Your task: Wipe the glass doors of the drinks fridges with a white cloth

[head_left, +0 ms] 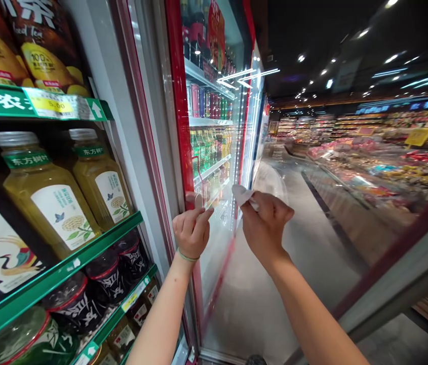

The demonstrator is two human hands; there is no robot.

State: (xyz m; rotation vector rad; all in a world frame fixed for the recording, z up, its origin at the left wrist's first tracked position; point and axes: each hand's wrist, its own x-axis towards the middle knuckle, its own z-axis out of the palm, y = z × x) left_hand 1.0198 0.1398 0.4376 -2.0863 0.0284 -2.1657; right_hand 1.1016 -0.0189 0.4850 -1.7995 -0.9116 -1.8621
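My right hand (265, 223) is closed round a crumpled white tissue (242, 194), which sticks out past the thumb and fingertips. It is raised in front of the open cooler doorway. My left hand (191, 230) wears a thin green band at the wrist and is close to the red frame (183, 126) of a glass door. Its index finger and thumb are extended and apart, the others curled, with nothing visible in it. Whether a fingertip touches the red frame I cannot tell. Through the glass door (214, 274), shelves of drinks show.
Left of me, a shelf with green edging (69, 268) carries tea bottles (57, 192), dark-labelled bottles (111, 276) and a price tag (57, 104). Another door edge (399, 263) slants across the right. Beyond lie the aisle floor (305, 243) and blurred goods displays (381, 152).
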